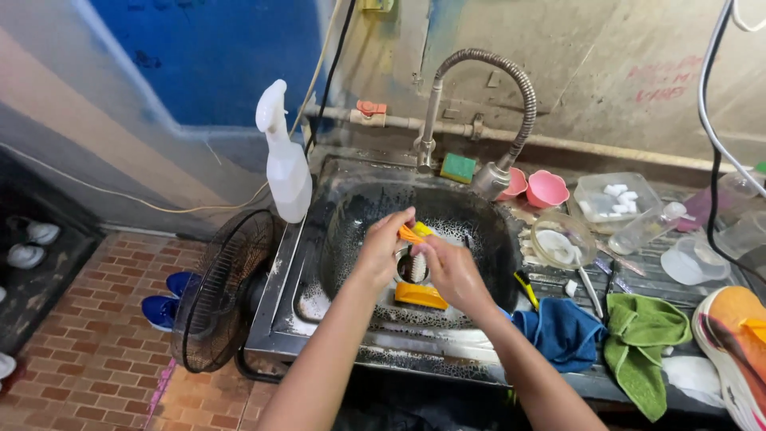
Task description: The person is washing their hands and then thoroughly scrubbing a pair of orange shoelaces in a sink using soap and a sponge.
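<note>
So, quick rundown from over the sink [319,239]:

1. Both my hands are down in the basin, right over the drain. Left hand [383,243] is closed around one end of the orange brush [411,234], fingers curled over the top.
2. Right hand [451,267] is pinched shut on the other side of it. There's something white with bristles [416,267] hanging below my fingers, probably the brush head, but it's too small to swear to.
3. A second orange piece [420,295] lies flat on the basin floor just below my hands, not touching them.
4. Tap [491,179] hangs just above and to the right, and I can't tell if water's running.
5. How I'd do this bit well: keep the grip firm on both ends since everything's wet and soapy, work low in the basin so splashes stay in, and keep the brush off the open drain so nothing drops down it.
6. Around me: spray bottle [283,164] on the left rim, green sponge [458,168] behind the tap, two pink cups [546,189], a blue rag [562,331] and a green rag [642,335] on the right counter, a fan [219,291] on the floor to the left.
</note>
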